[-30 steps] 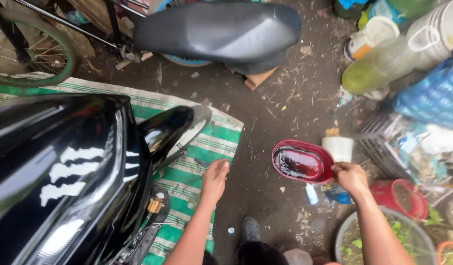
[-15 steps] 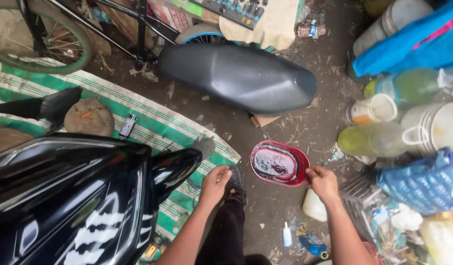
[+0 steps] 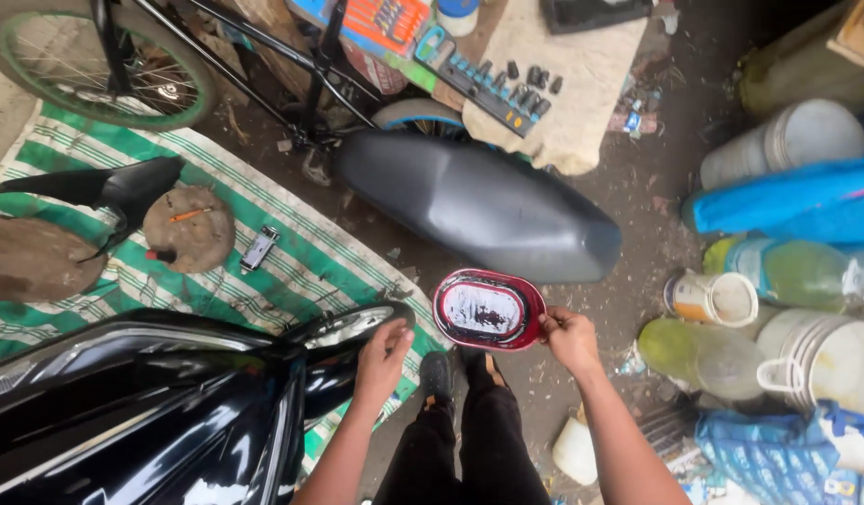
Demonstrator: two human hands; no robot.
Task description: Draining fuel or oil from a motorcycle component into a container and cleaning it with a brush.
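My right hand (image 3: pixel 570 337) grips the right edge of a red oval tail-light lens (image 3: pixel 488 310), held flat above the dirt ground. Its inside looks pale and shiny with a dark smear. My left hand (image 3: pixel 383 357) rests on the tip of a glossy black motorcycle body panel (image 3: pixel 151 402) at the lower left, fingers curled over its narrow end. My legs in dark trousers and a dark shoe (image 3: pixel 437 376) show below the lens.
A black motorcycle seat (image 3: pixel 479 204) lies on the ground ahead. A green striped mat (image 3: pixel 292 248) holds a black fairing piece, round wooden blocks and a small device. A bicycle wheel (image 3: pixel 95 65) stands at upper left. Buckets, bottles and a paint can (image 3: pixel 712 297) crowd the right.
My view has swung forward and up, bringing the bicycle, tool tray and mat into sight. The right hand keeps the red lens; the left hand has settled on the black panel's tip.
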